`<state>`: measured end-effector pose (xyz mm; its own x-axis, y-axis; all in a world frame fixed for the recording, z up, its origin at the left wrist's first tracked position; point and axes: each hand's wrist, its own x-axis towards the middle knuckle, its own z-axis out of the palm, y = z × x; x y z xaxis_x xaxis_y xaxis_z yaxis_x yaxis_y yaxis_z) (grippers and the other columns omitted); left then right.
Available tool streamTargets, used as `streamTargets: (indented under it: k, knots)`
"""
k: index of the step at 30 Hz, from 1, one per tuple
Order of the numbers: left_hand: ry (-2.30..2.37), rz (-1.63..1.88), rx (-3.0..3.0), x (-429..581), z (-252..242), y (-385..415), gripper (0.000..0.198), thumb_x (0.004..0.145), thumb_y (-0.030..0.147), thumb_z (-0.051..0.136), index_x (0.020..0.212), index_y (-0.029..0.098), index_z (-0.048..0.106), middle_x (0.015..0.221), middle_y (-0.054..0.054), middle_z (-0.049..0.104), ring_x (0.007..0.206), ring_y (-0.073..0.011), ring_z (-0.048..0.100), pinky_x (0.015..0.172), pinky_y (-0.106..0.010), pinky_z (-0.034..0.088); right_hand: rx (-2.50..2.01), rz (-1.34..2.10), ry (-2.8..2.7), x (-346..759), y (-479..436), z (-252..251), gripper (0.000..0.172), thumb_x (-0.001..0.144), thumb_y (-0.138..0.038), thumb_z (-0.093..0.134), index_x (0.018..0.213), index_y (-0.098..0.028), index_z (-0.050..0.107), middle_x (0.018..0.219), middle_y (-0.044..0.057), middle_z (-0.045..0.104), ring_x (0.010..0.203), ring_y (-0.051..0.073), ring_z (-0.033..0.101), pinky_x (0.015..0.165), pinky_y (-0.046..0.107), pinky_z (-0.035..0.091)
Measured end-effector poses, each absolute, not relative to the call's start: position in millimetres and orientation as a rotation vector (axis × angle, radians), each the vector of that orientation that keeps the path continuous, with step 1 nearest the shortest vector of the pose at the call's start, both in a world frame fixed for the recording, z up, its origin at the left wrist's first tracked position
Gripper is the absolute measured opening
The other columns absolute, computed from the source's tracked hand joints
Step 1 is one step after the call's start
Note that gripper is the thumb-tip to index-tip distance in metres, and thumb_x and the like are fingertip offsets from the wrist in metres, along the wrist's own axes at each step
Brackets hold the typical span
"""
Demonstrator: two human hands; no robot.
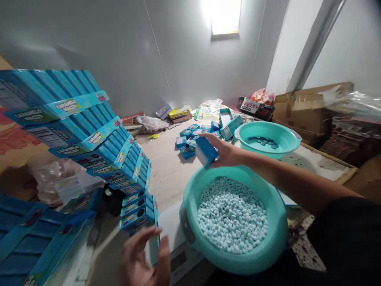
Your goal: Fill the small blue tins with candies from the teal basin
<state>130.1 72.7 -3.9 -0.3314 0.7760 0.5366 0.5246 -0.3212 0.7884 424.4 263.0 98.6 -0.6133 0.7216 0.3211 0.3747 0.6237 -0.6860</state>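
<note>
My right hand [222, 149] grips a small blue box [205, 151], tilted, above the far rim of a teal basin [279, 226]. Small pale blue and white candies [233, 216] fill the bottom of that basin. At the lower left of the basin, my left hand [147, 254] is slightly blurred, its fingers apart and nothing between them. Just beyond its fingertips is a short row of blue boxes with dark round spots [138, 210].
Tall stacked blue display trays [98, 139] lean on the left. Loose blue boxes [187, 143] lie mid-table. A second teal basin [268, 137] with small dark discs stands at back right, near cardboard cartons [306, 111]. Plastic bags [151, 124] lie by the wall.
</note>
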Motion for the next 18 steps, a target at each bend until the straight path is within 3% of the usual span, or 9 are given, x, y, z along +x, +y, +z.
streamTargets:
  k: [4,7,11,14,16,18]
  knots:
    - [1.169,1.516,1.760,180,37,125,0.086,0.079,0.049,0.074,0.149,0.026,0.030,0.137,-0.015,0.051,0.120,-0.0317,0.060,0.094,-0.047,0.056,-0.661,1.437,-1.895,415,186,110,0.106,0.062,-0.019,0.084,0.151,-0.030,0.027,0.144,0.010,0.047,0.125,0.027,0.055,0.098,0.035,0.053]
    - [0.973,1.243,1.804,194,48,140,0.096,0.076,0.067,0.073,0.153,0.028,0.030,0.146,-0.015,0.043,0.132,-0.0356,0.050,0.104,-0.048,0.051,-0.708,1.765,-1.453,409,157,99,0.107,0.054,-0.011,0.085,0.146,-0.030,0.035,0.134,0.009,0.057,0.109,0.024,0.064,0.088,0.036,0.057]
    - [0.725,1.115,1.989,197,45,138,0.107,0.065,0.075,0.076,0.153,0.029,0.034,0.146,-0.014,0.038,0.141,-0.0365,0.041,0.113,-0.046,0.043,-0.563,2.085,-0.839,410,137,70,0.061,0.068,-0.028,0.075,0.125,-0.020,0.055,0.112,0.007,0.070,0.095,0.019,0.068,0.081,0.032,0.058]
    - [0.784,1.194,2.156,202,44,138,0.082,0.066,0.052,0.088,0.135,0.026,0.052,0.149,-0.015,0.038,0.144,-0.0355,0.037,0.114,-0.047,0.041,-0.603,2.188,-0.538,406,129,53,0.038,0.080,-0.049,0.066,0.101,-0.018,0.061,0.090,0.004,0.070,0.079,0.014,0.067,0.073,0.026,0.057]
    - [0.850,1.233,2.105,206,43,143,0.056,0.068,0.041,0.087,0.114,0.022,0.062,0.143,-0.014,0.049,0.138,-0.0336,0.045,0.111,-0.046,0.044,-0.740,2.190,-0.544,403,133,45,0.042,0.086,-0.060,0.058,0.090,-0.019,0.060,0.081,0.003,0.067,0.070,0.013,0.064,0.071,0.025,0.056]
    - [0.962,1.254,1.936,208,40,154,0.045,0.071,0.040,0.083,0.106,0.020,0.063,0.126,-0.012,0.064,0.122,-0.0300,0.060,0.102,-0.042,0.050,-0.934,2.093,-0.880,405,149,39,0.053,0.092,-0.069,0.043,0.090,-0.018,0.061,0.087,0.007,0.068,0.075,0.016,0.065,0.073,0.030,0.056]
